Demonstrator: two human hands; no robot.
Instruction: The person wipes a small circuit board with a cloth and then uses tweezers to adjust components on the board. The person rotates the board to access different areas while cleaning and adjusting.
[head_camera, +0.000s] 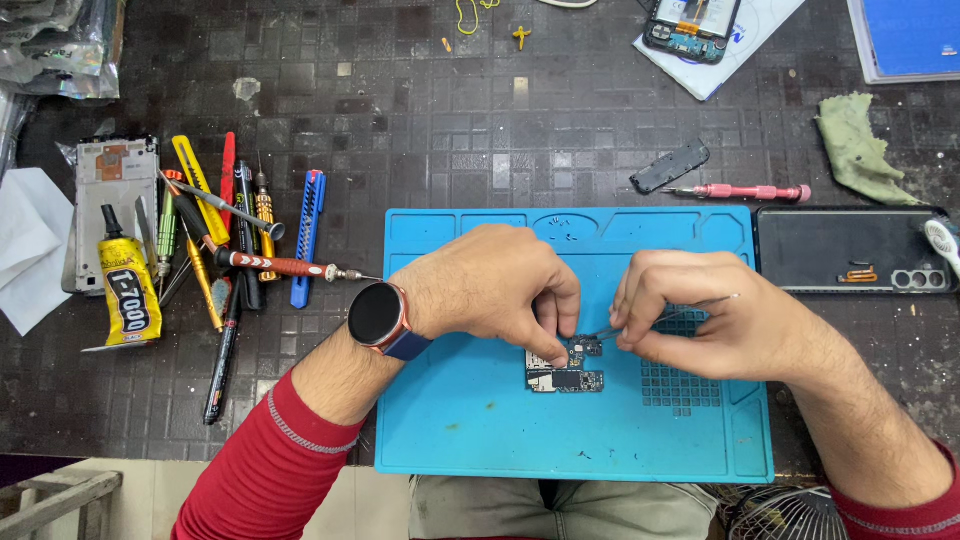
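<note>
— Sleeves first: two red ones at the bottom corners of the frame. Where's the board?

— Middle of the blue mat, low centre. The circuit board lies with its long axis left to right, pinned under the left hand, fingertips clamped on its left end.

— And the right hand?

— Closed on tweezers, tips slanting down-left onto the board's upper right corner (just right of the left fingers). Both hands are on it; the left sits nearer.

— Around them?

— Screwdrivers and a glue tube at left on the desk, a phone at right.
</note>
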